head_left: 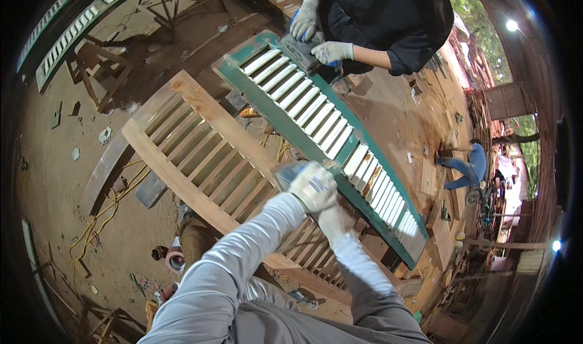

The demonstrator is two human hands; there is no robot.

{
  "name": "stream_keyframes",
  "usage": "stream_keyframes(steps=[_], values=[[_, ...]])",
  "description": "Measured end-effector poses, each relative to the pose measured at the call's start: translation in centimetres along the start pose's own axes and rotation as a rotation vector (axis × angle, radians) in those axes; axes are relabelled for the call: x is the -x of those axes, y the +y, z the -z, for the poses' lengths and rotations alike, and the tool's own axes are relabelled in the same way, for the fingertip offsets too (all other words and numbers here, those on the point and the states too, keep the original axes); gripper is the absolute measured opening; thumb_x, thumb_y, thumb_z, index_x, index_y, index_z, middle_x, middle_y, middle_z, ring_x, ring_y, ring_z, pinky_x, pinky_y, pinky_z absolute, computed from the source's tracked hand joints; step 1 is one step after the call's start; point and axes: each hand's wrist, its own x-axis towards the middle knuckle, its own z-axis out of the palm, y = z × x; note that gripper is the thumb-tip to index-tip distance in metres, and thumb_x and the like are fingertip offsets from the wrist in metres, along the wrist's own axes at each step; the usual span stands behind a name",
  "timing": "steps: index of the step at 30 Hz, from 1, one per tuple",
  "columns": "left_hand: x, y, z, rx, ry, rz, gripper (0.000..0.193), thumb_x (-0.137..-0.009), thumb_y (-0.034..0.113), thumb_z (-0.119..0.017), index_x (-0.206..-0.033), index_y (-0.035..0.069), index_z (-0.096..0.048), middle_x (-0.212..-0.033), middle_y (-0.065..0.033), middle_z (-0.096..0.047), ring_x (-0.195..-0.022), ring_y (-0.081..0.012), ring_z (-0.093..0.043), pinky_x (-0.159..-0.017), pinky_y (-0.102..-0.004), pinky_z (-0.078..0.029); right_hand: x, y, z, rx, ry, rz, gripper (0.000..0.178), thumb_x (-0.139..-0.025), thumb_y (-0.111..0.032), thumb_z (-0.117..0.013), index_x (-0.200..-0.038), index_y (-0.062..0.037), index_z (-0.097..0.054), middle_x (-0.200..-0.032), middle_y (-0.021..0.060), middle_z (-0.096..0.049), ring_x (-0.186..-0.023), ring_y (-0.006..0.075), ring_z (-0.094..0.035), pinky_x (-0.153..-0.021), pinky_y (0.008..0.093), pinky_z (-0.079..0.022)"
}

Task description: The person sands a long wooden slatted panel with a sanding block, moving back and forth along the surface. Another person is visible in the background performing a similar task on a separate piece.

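My left hand (314, 186), in a pale work glove, is closed over a dark blue-grey hand tool (288, 175), whose exact kind is mostly covered. The tool rests on the rail of a bare-wood louvered shutter (249, 146). Just below, my right hand (331, 224), also gloved, lies partly behind the left; its fingers are hidden. Alongside is a green-framed shutter with white slats (303, 104), some showing worn brown patches. At its far end, a co-worker's two gloved hands (306, 28) press a dark, flat tool (302, 49) on the green frame.
The co-worker (388, 16) in dark clothes stands beyond the green shutter. Yellow cord (100, 225) and a curved wooden piece (104, 177) lie at the left. Farther off are wooden trestles (97, 74), more shutters (82, 25) and a person in blue (464, 165) bending.
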Motion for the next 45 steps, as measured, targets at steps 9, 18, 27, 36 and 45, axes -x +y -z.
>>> stream_keyframes(steps=[9, 18, 27, 36, 45], values=[[2.0, -6.5, 3.1, -0.003, 0.274, 0.019, 0.027, -0.085, 0.037, -0.061, -0.074, 0.012, -0.065, -0.077, -0.0093, -0.063, -0.082, -0.0294, -0.064, -0.084, -0.0450, -0.049, -3.7, -9.2, -0.2, 0.091, -0.052, 0.176, 0.044, -0.088, -0.017, -0.075, -0.129, -0.0038, -0.066, -0.123, 0.0178, -0.072, -0.118, 0.0318, -0.067, -0.097, 0.0410, -0.052], [7.0, -25.2, 20.2, -0.212, 0.380, 0.300, 0.022, -0.081, 0.031, -0.062, -0.081, 0.011, -0.071, -0.082, -0.0105, -0.069, -0.084, -0.0319, -0.067, -0.083, -0.0461, -0.050, -16.0, -35.5, -9.8, 0.148, -0.102, 0.462, 0.039, -0.083, -0.036, -0.076, -0.110, -0.0085, -0.073, -0.100, 0.0230, -0.074, -0.098, 0.0428, -0.070, -0.084, 0.0512, -0.055], [7.5, -35.6, 27.7, -0.497, 0.457, 0.489, 0.031, -0.091, 0.039, -0.058, -0.091, 0.017, -0.079, -0.098, -0.0044, -0.076, -0.101, -0.0241, -0.070, -0.099, -0.0410, -0.049, -23.8, -46.7, -14.7, 0.413, -0.244, 0.500, 0.048, -0.087, -0.041, -0.074, -0.123, -0.0103, -0.069, -0.117, 0.0189, -0.073, -0.111, 0.0355, -0.069, -0.090, 0.0463, -0.055], [5.6, -21.5, 16.8, -0.241, 0.510, 0.306, 0.020, -0.079, 0.029, -0.064, -0.069, 0.012, -0.070, -0.076, -0.0072, -0.068, -0.080, -0.0288, -0.066, -0.082, -0.0446, -0.051, -16.6, -27.3, -9.6, 0.085, -0.224, 0.495, 0.046, -0.090, -0.040, -0.073, -0.125, -0.0095, -0.069, -0.113, 0.0223, -0.073, -0.110, 0.0358, -0.070, -0.092, 0.0435, -0.055], [5.2, -9.7, 6.9, 0.042, 0.324, 0.094, 0.024, -0.081, 0.034, -0.063, -0.069, 0.014, -0.063, -0.078, -0.0077, -0.062, -0.084, -0.0273, -0.062, -0.090, -0.0426, -0.048, -6.4, -13.3, -5.4, -0.413, -0.347, 0.012, 0.065, -0.094, -0.031, -0.072, -0.151, -0.0098, -0.046, -0.147, 0.0097, -0.055, -0.131, 0.0206, -0.054, -0.110, 0.0399, -0.046]])
